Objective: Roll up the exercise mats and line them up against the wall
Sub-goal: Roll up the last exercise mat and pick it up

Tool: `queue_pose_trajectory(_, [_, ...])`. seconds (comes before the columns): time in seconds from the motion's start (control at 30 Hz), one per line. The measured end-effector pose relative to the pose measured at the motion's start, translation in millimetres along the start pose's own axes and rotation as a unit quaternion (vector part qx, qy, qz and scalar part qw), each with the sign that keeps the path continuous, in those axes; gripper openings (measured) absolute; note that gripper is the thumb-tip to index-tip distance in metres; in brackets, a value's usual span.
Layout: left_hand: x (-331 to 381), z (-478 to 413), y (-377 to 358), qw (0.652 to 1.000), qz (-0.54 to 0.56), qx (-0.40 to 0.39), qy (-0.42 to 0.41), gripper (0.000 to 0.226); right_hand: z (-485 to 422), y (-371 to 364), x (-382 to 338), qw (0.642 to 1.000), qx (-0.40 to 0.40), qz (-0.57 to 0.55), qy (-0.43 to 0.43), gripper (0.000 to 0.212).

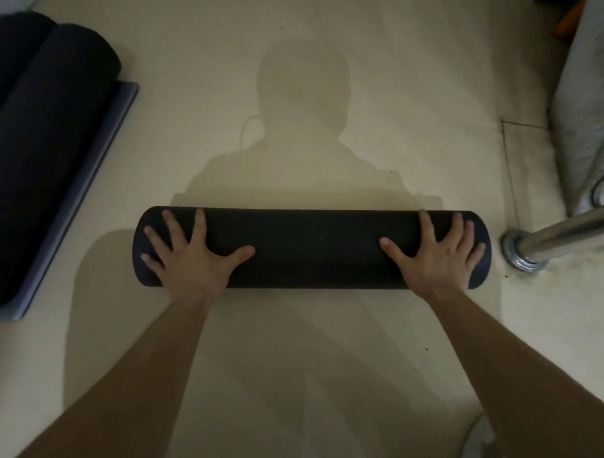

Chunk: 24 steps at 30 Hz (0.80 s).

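Observation:
A dark rolled-up exercise mat (310,249) lies crosswise on the pale floor in the middle of the view. My left hand (193,256) presses flat on its left end with fingers spread. Near the roll's right end, my right hand (440,257) rests the same way, fingers straight and apart. At the far left lie two more dark rolled mats (46,144), side by side, running away from me on a flat grey-blue mat (101,146).
A shiny metal pole (564,234) with a round base plate (522,253) stands just right of the roll's end. A grey fabric-covered object (592,112) fills the right edge. My shadow falls across the cream floor (324,332).

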<state>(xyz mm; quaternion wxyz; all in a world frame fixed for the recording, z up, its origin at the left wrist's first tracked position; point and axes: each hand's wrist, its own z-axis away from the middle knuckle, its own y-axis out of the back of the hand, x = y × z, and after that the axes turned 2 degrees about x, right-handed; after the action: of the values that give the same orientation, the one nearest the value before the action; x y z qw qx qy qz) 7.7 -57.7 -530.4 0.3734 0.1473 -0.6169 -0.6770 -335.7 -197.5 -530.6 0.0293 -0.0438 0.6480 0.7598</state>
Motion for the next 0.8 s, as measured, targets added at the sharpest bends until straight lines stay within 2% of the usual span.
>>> queue_pose_trajectory(0.07, [0.6,2.3,5.7,1.0,0.022,-0.006,0.021,0.107,-1.1,4.6,16.2,0.997,-0.002,-0.044,-0.06,0.099])
queue_pose_trajectory(0.2, [-25.5,-5.4,31.3,0.998,0.049,0.031,0.003,0.077,2.1,14.0,30.7,0.97,-0.011,-0.175,-0.168,0.108])
queue_pose_trajectory(0.3, [-50.9,-9.5,44.0,0.995,0.066,0.029,0.067,0.091,11.7,20.4,33.7,0.947,0.005,-0.248,-0.205,0.125])
queue_pose_trajectory(0.37, [-57.8,-8.8,44.0,0.986,0.138,0.005,0.087,0.093,17.3,21.2,37.4,0.933,0.017,-0.286,-0.22,0.126])
queue_pose_trajectory(0.5, [-63.6,-5.3,39.4,0.96,0.264,-0.004,0.092,0.09,20.2,24.3,36.7,0.925,0.017,-0.301,-0.231,0.118])
queue_pose_trajectory(0.6, [-61.7,-9.0,35.6,0.944,0.314,0.01,0.103,0.099,20.0,27.0,30.9,0.923,0.031,-0.301,-0.24,0.116])
queue_pose_trajectory(0.7, [-64.1,-11.5,31.7,0.944,0.31,0.044,0.108,0.109,29.4,19.9,25.7,0.923,0.031,-0.289,-0.251,0.116])
queue_pose_trajectory(0.8, [-72.3,-13.3,21.6,0.955,0.277,0.053,0.092,0.113,33.4,6.4,26.2,0.939,0.025,-0.244,-0.24,0.132])
